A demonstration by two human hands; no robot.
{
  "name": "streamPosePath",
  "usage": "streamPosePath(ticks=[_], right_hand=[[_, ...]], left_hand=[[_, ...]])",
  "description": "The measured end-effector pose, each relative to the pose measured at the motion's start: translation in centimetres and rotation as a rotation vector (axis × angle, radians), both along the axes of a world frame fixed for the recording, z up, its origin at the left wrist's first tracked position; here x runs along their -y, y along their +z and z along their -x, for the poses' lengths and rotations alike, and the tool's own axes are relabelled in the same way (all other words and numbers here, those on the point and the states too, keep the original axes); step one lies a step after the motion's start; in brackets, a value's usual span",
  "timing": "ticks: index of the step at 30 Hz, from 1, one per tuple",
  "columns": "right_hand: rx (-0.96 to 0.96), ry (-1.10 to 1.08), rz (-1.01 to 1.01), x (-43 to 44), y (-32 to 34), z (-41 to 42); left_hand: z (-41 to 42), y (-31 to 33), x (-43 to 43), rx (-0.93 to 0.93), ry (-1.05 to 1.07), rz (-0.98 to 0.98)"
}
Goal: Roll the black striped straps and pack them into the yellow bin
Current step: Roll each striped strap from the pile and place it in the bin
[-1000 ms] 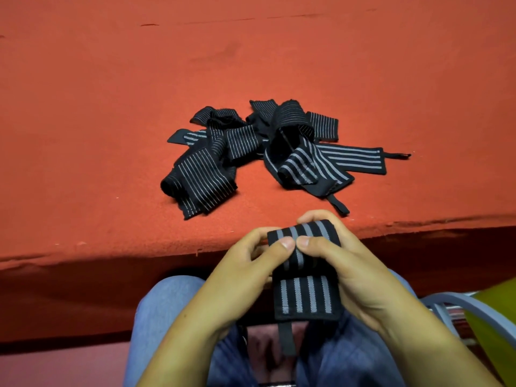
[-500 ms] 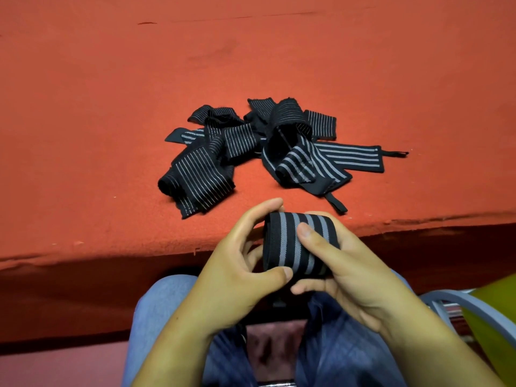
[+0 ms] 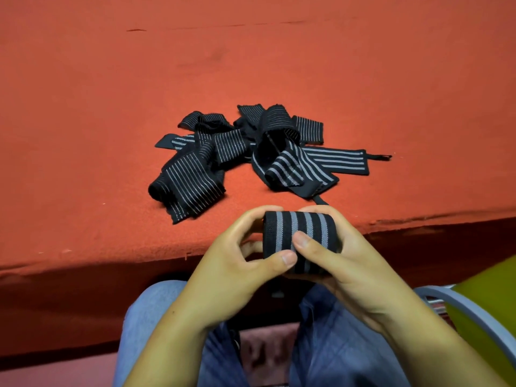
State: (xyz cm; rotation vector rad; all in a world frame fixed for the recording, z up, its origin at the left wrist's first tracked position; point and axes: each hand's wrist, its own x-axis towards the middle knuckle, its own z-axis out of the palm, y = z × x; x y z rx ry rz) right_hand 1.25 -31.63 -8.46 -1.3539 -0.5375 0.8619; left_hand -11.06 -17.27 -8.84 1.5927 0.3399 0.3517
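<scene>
Black striped roll in curled L hand, R hand; grip prob. tight

Rolled strap, centre: black with 4 broad grey stripes showing. Strap pile, 12 o'clock of it: black, some pieces with many thin pale stripes, others with broad grey stripes. Table cover: plain orange-red. Trousers, 6 o'clock: blue denim. Bin, 4 o'clock: plain yellow-green. Curved bar beside it: pale grey.
</scene>
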Motion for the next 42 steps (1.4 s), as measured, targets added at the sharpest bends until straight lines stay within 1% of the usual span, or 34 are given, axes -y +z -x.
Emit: streamPosePath(ticks=[3, 6, 11, 13, 17, 20, 22, 24, 28, 30, 33, 35, 39, 42], right_hand=[[-0.070, 0.021, -0.003, 0.4, 1.6, -0.4], [-0.137, 0.047, 0.007, 0.9, 3.4, -1.0], [-0.213, 0.095, 0.098, 2.0, 5.1, -1.8], [-0.219, 0.087, 0.082, 2.3, 5.3, -1.6], [-0.233, 0.006, -0.025, 2.9, 5.5, -1.3], [-0.161, -0.025, -0.048, 3.7, 6.0, -1.5], [-0.109, -0.058, -0.049, 4.3, 6.2, -1.7], [-0.056, -0.104, -0.050, 4.8, 6.3, -1.8], [0.045, -0.184, -0.035, 5.8, 6.1, -2.0], [0.076, -0.219, -0.033, 6.5, 6.3, -2.0], [0.115, -0.214, -0.023, 7.6, 7.4, -2.3], [0.142, -0.159, 0.036, 8.9, 8.6, -2.9], [0.279, -0.026, 0.233, 12.0, 11.5, -4.6], [0.414, -0.009, 0.355, 14.4, 13.2, -6.3]], left_hand=[[-0.5, 0.6, 0.1, 0.058, 0.004, -0.001], [-0.9, 1.1, 0.2, 0.112, -0.008, -0.052], [-1.4, 1.8, 1.3, 0.210, -0.041, -0.256], [-1.6, 2.0, 1.7, 0.253, -0.078, -0.276], [-1.9, 2.3, 2.3, 0.268, -0.140, -0.243], [-2.4, 2.8, 3.4, 0.269, -0.132, -0.156], [-2.7, 3.3, 4.4, 0.267, -0.097, -0.002], [-3.0, 3.6, 5.3, 0.238, -0.088, 0.093], [-3.7, 4.1, 6.8, 0.170, -0.060, 0.102], [-4.2, 4.5, 7.5, 0.172, -0.038, 0.124], [-4.8, 5.2, 8.1, 0.210, -0.035, 0.134], [-5.4, 5.6, 8.5, 0.224, -0.061, 0.129], [-6.8, 6.4, 9.7, 0.230, -0.154, 0.116], [-8.4, 6.6, 11.2, 0.221, -0.203, 0.136]])
